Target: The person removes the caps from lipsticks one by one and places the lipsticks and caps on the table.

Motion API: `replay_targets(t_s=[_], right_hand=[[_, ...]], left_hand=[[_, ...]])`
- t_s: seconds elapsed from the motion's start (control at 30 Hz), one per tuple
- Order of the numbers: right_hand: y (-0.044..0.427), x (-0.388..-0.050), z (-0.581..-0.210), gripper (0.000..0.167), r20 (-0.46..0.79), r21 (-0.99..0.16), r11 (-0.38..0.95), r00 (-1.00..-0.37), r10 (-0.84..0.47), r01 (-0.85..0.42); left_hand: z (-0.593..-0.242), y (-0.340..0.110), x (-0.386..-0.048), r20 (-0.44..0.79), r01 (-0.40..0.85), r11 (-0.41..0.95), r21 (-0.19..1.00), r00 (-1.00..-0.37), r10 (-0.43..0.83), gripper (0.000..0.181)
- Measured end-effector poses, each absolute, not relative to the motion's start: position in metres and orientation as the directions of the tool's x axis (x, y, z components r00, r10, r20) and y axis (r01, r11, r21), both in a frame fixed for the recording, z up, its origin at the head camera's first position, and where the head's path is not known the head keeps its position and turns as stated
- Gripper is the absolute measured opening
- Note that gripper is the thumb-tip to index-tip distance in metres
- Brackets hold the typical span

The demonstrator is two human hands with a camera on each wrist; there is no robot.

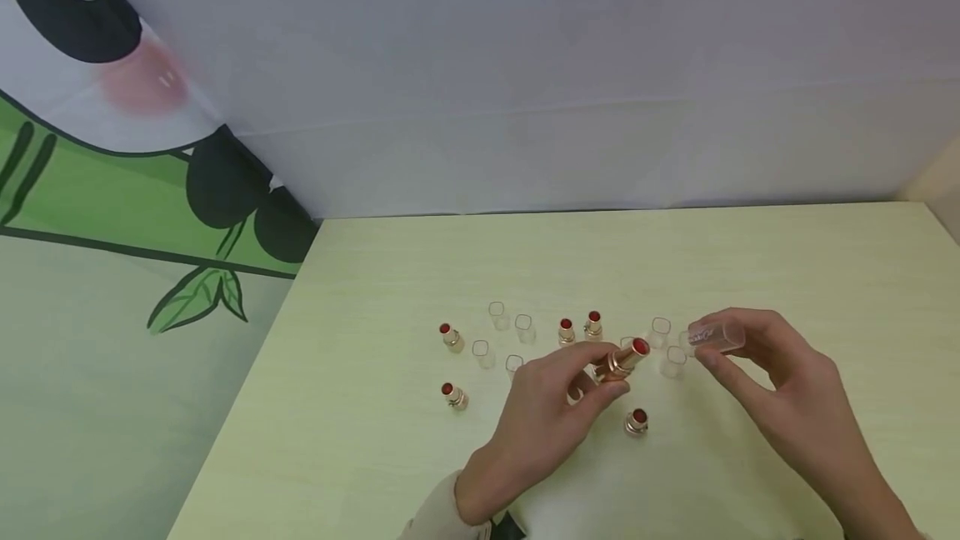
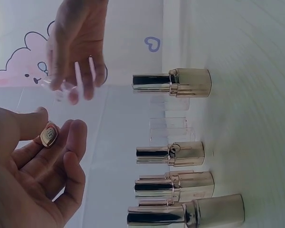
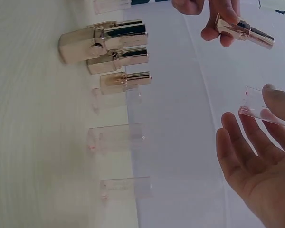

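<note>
Between thumb and fingers, my left hand pinches a gold lipstick tube with a red tip, tilted up to the right over the table. In the left wrist view the base of this lipstick faces the camera. To its right, my right hand pinches a clear lipstick cap lying nearly sideways, its open end toward the lipstick. Cap and lipstick are apart, as the right wrist view also shows. A single uncapped lipstick stands upright on the table just below the left hand.
More uncapped lipsticks stand behind the left hand and at the left. Several clear caps stand among them, some partly hidden by the hands. The pale wooden table meets a white cloth backdrop at its far edge.
</note>
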State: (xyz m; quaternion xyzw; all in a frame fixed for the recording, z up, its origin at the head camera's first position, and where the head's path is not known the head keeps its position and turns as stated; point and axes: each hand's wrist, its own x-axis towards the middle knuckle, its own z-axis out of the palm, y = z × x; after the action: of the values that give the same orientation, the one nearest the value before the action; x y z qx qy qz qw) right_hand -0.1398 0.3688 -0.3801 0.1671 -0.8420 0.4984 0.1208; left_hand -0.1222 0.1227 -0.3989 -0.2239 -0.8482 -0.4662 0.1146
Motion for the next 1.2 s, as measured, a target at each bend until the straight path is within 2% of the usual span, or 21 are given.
replay_targets(t_s=[0.43, 0.7, 0.97, 1.2], right_hand=[[0.391, -0.139, -0.421, 0.042, 0.255, -0.649, 0.69, -0.947, -0.198, -0.319], [0.397, -0.144, -0.441, 0.036, 0.207, -0.57, 0.731, -0.926, -0.314, -0.375], [0.402, -0.148, -0.451, 0.029, 0.017, -0.525, 0.804, -0.948, -0.318, -0.279], [0.405, -0.148, -0.46, 0.029, 0.03, -0.511, 0.812, -0.949, -0.312, -0.283]], left_hand=[[-0.398, 0.121, -0.122, 0.399, 0.473, 0.456, 0.754, -0.881, 0.256, 0.023], [-0.397, 0.12, -0.121, 0.394, 0.47, 0.46, 0.754, -0.883, 0.255, 0.024], [-0.397, 0.12, -0.121, 0.377, 0.452, 0.451, 0.77, -0.892, 0.251, 0.027], [-0.395, 0.118, -0.121, 0.387, 0.457, 0.467, 0.757, -0.89, 0.242, 0.028]])
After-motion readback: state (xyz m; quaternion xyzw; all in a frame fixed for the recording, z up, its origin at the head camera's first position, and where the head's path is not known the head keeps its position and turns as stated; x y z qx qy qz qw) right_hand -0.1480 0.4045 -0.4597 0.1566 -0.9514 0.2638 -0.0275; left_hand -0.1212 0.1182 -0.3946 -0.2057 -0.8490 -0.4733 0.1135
